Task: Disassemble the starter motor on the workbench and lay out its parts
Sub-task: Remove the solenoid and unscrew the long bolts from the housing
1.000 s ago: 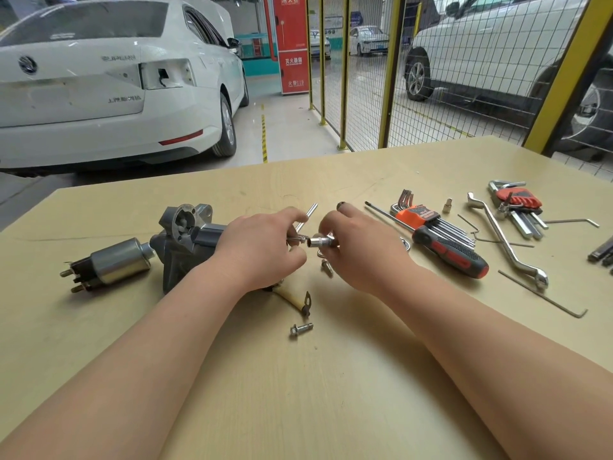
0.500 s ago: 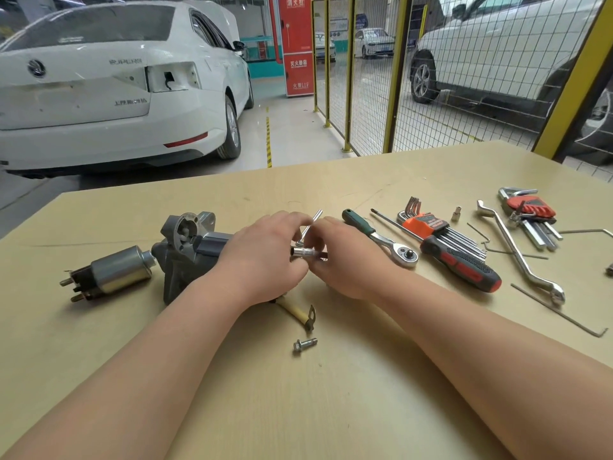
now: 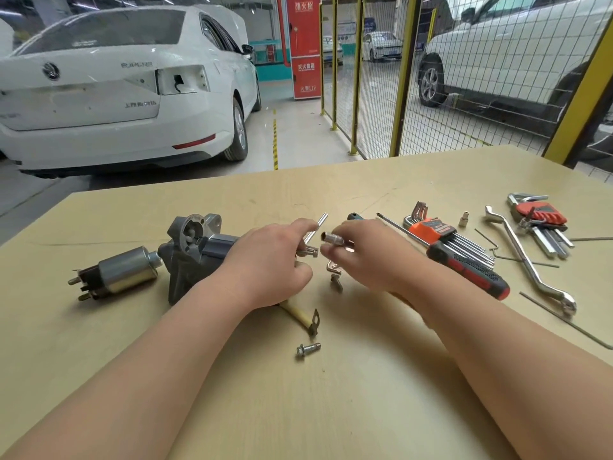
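A car workshop: white car [image 3: 116,91], mesh fence [image 3: 374,78], tool-strewn workbench [image 3: 331,393].

Head-worn — down onto near workbench [image 3: 331,410].

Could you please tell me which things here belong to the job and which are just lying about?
In use: starter motor, solenoid, long bolt in left hand, socket in right hand, loose bolt.
Idle: screwdriver, orange hex keys, offset wrench.
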`<action>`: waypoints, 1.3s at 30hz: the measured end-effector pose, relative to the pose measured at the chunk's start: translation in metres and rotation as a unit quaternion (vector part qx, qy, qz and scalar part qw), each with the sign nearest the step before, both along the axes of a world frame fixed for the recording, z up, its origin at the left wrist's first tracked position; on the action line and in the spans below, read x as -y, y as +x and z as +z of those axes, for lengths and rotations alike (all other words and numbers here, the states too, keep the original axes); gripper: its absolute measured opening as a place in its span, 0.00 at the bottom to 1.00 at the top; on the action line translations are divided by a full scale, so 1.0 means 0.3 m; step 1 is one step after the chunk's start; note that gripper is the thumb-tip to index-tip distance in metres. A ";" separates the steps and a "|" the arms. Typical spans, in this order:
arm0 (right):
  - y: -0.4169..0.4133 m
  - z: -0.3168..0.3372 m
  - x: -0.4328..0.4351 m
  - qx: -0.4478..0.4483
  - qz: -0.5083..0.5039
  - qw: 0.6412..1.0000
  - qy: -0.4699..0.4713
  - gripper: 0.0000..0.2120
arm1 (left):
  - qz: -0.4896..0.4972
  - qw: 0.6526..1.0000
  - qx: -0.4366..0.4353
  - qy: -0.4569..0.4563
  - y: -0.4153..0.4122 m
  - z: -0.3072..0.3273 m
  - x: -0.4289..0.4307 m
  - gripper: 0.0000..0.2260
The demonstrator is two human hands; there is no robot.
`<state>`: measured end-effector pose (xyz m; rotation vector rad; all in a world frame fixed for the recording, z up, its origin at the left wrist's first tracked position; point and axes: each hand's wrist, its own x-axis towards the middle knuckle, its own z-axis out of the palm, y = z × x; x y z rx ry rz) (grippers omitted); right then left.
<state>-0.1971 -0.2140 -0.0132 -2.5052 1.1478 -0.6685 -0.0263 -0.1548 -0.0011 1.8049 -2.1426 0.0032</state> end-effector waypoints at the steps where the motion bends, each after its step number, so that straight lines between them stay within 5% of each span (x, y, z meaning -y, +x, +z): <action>1: 0.010 0.001 -0.005 -0.004 -0.004 1.000 0.005 0.17 | -0.001 1.000 -0.004 -0.001 -0.001 0.001 0.000 0.25; 4: 0.056 -0.019 -0.021 -0.051 0.003 0.999 -0.020 0.18 | 0.000 1.000 -0.015 -0.023 -0.002 -0.001 -0.007 0.25; 11: 0.043 -0.043 -0.028 0.024 0.010 0.998 -0.052 0.05 | -0.011 0.998 -0.049 -0.047 0.002 0.002 -0.020 0.22; 16: 0.023 -0.044 -0.021 0.011 -0.004 0.997 -0.071 0.04 | 0.014 0.999 0.033 -0.009 -0.013 -0.001 -0.004 0.21; 26: -0.018 0.018 -0.021 -0.088 0.004 0.993 -0.076 0.12 | 0.010 1.000 -0.015 -0.026 -0.001 -0.003 -0.011 0.22; 39: -0.212 0.107 0.008 -0.111 -0.182 0.974 -0.079 0.13 | 0.008 1.000 -0.002 -0.009 -0.005 0.011 -0.022 0.18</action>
